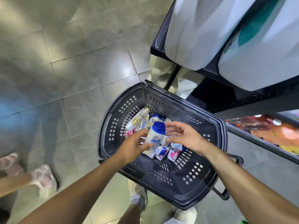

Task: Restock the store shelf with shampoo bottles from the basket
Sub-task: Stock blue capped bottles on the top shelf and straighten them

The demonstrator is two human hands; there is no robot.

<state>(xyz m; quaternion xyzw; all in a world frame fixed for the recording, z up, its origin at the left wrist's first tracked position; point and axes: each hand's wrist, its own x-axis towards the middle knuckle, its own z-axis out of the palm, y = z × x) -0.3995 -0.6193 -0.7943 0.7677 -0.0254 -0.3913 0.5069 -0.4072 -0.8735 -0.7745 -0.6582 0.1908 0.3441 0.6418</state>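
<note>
A dark plastic basket [191, 188] stands on the floor below me with several shampoo bottles [137, 121] lying in it. My left hand [135, 147] grips a white bottle with a blue cap [156, 135], lifted a little above the pile. My right hand [184, 135] hovers just to the right of that bottle, fingers spread and relaxed; its thumb is close to the bottle, and I cannot tell if it touches. The black store shelf [242, 102] rises at the right.
Large white packs [202, 33] sit on the upper shelf, and orange pouches [275, 135] on the lower one. Another person's feet in pale sandals [43, 180] stand at the left on the tiled floor. My own shoes [137, 194] are beside the basket.
</note>
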